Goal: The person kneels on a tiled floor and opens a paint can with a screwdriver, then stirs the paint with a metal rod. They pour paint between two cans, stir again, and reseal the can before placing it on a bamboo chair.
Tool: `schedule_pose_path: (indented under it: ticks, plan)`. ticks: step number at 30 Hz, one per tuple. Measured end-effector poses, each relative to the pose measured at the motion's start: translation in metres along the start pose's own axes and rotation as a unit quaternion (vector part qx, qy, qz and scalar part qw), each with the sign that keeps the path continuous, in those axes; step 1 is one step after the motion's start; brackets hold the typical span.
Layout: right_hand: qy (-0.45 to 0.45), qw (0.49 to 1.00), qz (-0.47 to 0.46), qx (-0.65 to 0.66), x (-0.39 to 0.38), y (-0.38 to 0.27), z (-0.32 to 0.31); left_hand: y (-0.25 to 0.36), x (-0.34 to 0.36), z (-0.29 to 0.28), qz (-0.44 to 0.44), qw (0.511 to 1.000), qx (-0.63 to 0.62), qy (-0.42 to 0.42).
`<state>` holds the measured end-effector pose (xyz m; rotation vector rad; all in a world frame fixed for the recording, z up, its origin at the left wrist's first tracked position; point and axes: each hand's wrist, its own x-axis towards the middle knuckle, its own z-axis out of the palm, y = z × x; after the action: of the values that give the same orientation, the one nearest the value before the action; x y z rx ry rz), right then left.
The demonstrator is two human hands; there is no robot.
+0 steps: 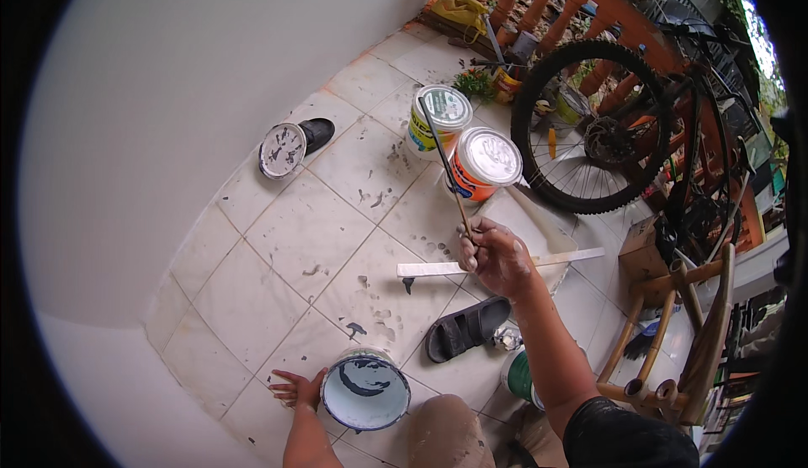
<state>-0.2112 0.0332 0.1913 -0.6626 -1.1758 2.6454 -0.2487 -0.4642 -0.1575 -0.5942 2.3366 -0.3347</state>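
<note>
My right hand [492, 253] is closed on a long thin stick [446, 165], raised with its dark-coated end upward in front of two lidded paint buckets [486, 161]. At the bottom, my left hand [299, 388] has its fingers spread, touching the left side of an open bucket [364, 401] with dark paint on its pale inside. Beyond my right hand a white strip of wood [425, 269] lies across the floor, with a black sandal [459, 329] nearer me.
A paint-smeared lid [282, 150] beside a black shoe [316, 134] lies by the white wall [135, 114]. A bicycle [602, 127] leans near an orange railing [564, 9]. At the right are a cardboard box [640, 245] and a bamboo frame [656, 285]; a green can [522, 380] sits near my right arm.
</note>
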Motion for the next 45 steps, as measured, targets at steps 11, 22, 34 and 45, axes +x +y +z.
schedule_pose_path:
  ticks: [11,22,34,45]
  plan:
    - [-0.03,0.984,0.095,0.145,-0.22,0.042,0.076,0.001,0.034,0.037,-0.006,0.943,0.306,0.133]
    - [0.078,0.983,-0.16,-0.046,-0.239,0.054,0.086,0.008,0.047,0.041,0.053,0.998,0.026,-0.007]
    - [0.129,0.956,-0.186,-0.185,-0.213,0.059,0.098,0.007,0.044,0.032,0.085,0.76,0.644,0.017]
    - [0.134,0.954,-0.162,-0.214,-0.23,0.052,0.092,0.006,0.057,0.078,-0.024,0.833,0.472,0.287]
